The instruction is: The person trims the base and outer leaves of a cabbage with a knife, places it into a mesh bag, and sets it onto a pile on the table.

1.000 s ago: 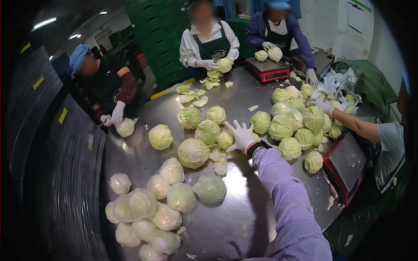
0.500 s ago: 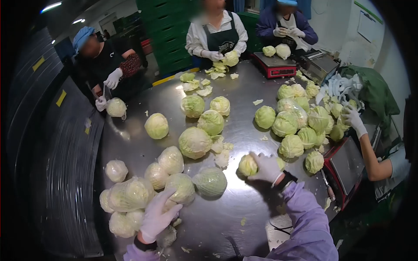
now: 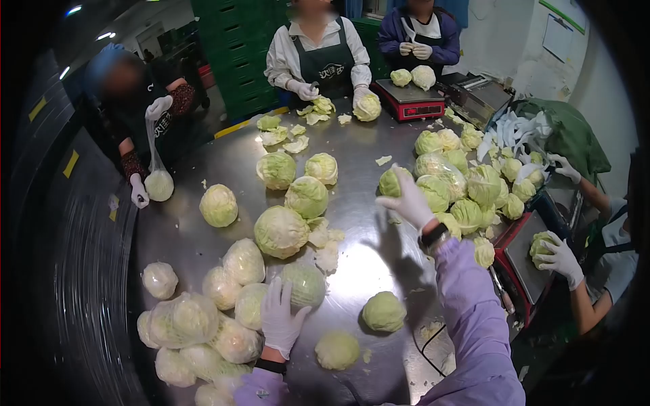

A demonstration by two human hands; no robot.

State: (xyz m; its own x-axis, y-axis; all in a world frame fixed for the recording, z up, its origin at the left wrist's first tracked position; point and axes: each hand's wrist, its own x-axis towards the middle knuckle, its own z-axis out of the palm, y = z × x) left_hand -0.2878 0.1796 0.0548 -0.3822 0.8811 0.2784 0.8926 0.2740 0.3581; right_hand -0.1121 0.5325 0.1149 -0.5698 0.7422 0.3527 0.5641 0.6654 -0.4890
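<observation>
My left hand (image 3: 283,319), in a white glove, lies with fingers stretched against a wrapped cabbage (image 3: 304,283). Beside it, more cabbages in clear netted wrap (image 3: 191,314) are heaped at the left front. Farther out, my right hand (image 3: 410,203) reaches forward with thumb and fingers apart. Its fingers overlap a green cabbage (image 3: 389,181) at the left edge of the right-hand pile (image 3: 467,215). Two unwrapped cabbages, one (image 3: 384,312) green and one (image 3: 337,349) paler, sit on the metal table between my arms.
Larger cabbages (image 3: 282,232) and loose leaves (image 3: 325,243) occupy the table's middle. Red scales stand at the back (image 3: 410,101) and right (image 3: 521,264). At right, a co-worker's gloved hand (image 3: 560,260) holds a cabbage. Another person (image 3: 157,145) at left handles a bagged one.
My right hand has let go of its cabbage and moved forward to the pile. My left hand has shifted right onto another wrapped cabbage. Two unwrapped cabbages now sit near the front.
</observation>
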